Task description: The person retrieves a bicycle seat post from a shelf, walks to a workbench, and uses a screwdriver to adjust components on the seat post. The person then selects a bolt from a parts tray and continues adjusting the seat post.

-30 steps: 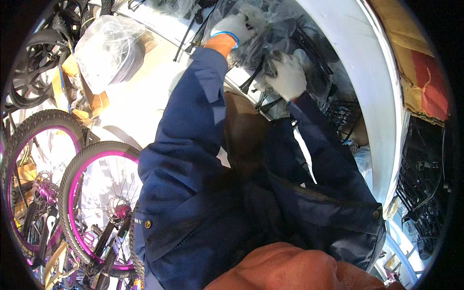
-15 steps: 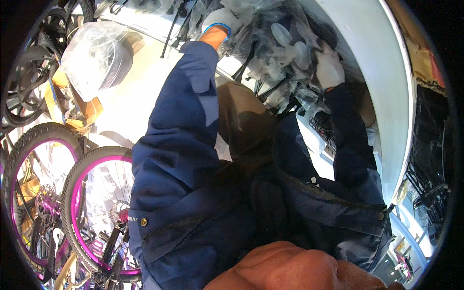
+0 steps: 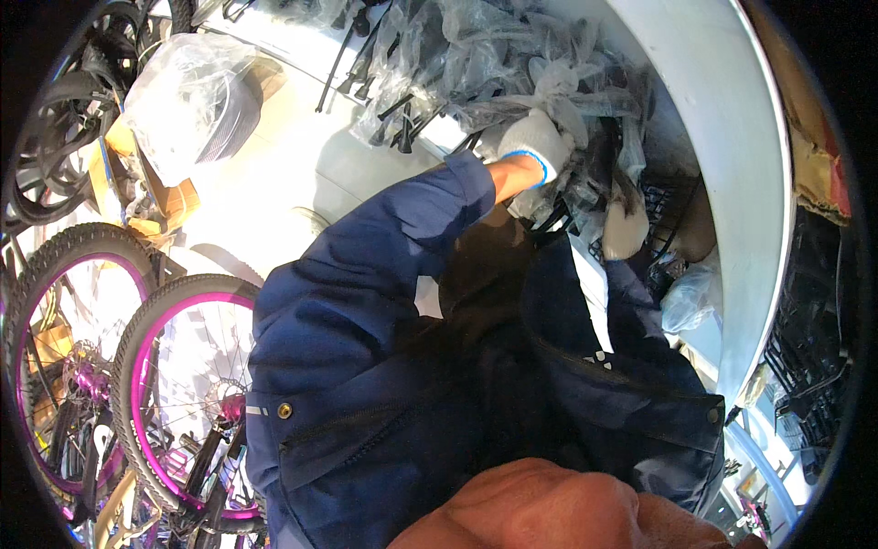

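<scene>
My left hand [image 3: 533, 146], in a white blue-cuffed glove, grips the crumpled clear plastic [image 3: 555, 91] bagging black parts at the upper centre. My gloved right hand [image 3: 625, 229] is lower and to the right, in shade, its fingers closed around a dark, partly hidden item below that plastic. Thin black stems with wider end pieces [image 3: 402, 128] stick out of the bags to the left. A black wire rack or basket [image 3: 663, 210] shows just right of my right hand.
A curved white wall [image 3: 750, 183] rims the right side, with cardboard [image 3: 814, 165] and black racks [image 3: 805, 339] beyond. At left stand purple-rimmed bicycle wheels [image 3: 146, 384], black tyres [image 3: 59, 156], and a clear bag [image 3: 187, 101] on torn cardboard [image 3: 174, 201]. A pale blue bag [image 3: 686, 302] lies lower right.
My left hand has moved down and right into the middle of the bagged parts. My right hand has shifted right, then down, drawing some plastic with it.
</scene>
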Action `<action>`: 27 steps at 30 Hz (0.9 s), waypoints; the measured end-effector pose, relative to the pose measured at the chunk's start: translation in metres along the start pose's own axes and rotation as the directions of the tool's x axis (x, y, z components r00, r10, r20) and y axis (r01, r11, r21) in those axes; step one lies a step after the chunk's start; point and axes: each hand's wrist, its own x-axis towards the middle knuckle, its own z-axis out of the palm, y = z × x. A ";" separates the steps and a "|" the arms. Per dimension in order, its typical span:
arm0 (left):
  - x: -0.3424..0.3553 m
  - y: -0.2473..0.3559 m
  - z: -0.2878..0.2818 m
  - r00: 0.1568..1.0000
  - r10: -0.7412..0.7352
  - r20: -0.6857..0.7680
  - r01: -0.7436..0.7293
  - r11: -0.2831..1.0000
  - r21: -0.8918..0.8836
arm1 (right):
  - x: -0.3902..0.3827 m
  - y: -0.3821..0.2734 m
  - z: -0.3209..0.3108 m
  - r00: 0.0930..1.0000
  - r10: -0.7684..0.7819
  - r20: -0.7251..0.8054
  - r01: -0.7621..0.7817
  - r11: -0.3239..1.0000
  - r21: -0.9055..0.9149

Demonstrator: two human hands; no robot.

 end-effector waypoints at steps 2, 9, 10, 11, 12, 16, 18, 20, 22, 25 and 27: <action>-0.012 0.004 0.004 1.000 -0.004 -0.008 0.004 1.000 -0.020 | -0.007 -0.005 0.000 0.992 0.113 -0.053 -0.105 0.986 0.131; -0.031 0.014 0.023 0.984 0.062 0.170 -0.065 0.998 0.014 | -0.001 0.030 -0.026 0.973 0.228 0.018 -0.229 0.965 0.130; -0.032 0.015 0.026 0.982 0.059 0.181 -0.060 0.998 0.001 | 0.001 0.035 -0.028 0.977 0.204 0.058 -0.209 0.975 0.078; -0.034 0.015 0.028 0.980 0.055 0.189 -0.053 0.998 -0.016 | 0.003 0.040 -0.030 0.971 0.205 0.123 -0.208 0.978 0.016; -0.034 0.015 0.028 0.979 0.064 0.195 -0.065 0.998 -0.003 | 0.005 0.042 -0.033 0.957 0.227 0.179 -0.197 0.966 -0.168; -0.025 0.010 0.016 0.978 0.126 0.168 -0.143 0.985 0.096 | 0.023 0.024 -0.040 0.955 0.213 0.205 -0.003 0.701 -0.713; -0.008 0.005 0.010 0.984 0.057 0.169 -0.065 0.997 0.043 | 0.044 -0.003 -0.045 0.993 -0.095 0.066 0.112 0.656 -0.747; 0.008 0.000 0.010 0.975 0.079 0.206 -0.087 0.996 0.030 | 0.082 -0.042 -0.037 0.964 -0.252 0.088 0.260 0.813 -0.521; 0.018 -0.008 0.016 0.956 0.194 0.220 -0.200 0.980 0.005 | 0.130 -0.087 -0.011 0.871 -0.458 0.180 0.490 0.844 -0.221; 0.025 -0.019 0.024 0.958 0.220 0.186 -0.220 0.975 -0.016 | 0.208 -0.152 0.070 0.804 -0.394 0.445 0.439 0.899 0.002; 0.032 -0.026 0.019 0.940 0.213 0.267 -0.219 0.976 -0.005 | 0.235 -0.179 0.134 0.684 -0.499 0.532 0.697 0.663 -0.273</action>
